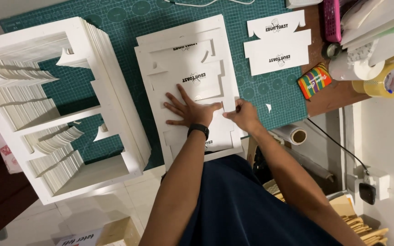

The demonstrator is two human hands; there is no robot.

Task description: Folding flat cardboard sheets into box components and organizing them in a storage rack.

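Green cutting mat [270, 86] on the counter: my left hand [190, 110] lies spread flat on the card sheet [185, 68]. My right hand [242, 115] pinches its die-cut edge; thin, light, easily creased, best held near the cut.

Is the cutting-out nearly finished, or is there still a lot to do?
Lots looks done: a tall stack of emptied frames sits at the left, and two punched-out box shapes lie on the green mat. Right now the left hand presses the top sheet flat while the right hand picks at its edge. A few sheets wait underneath.
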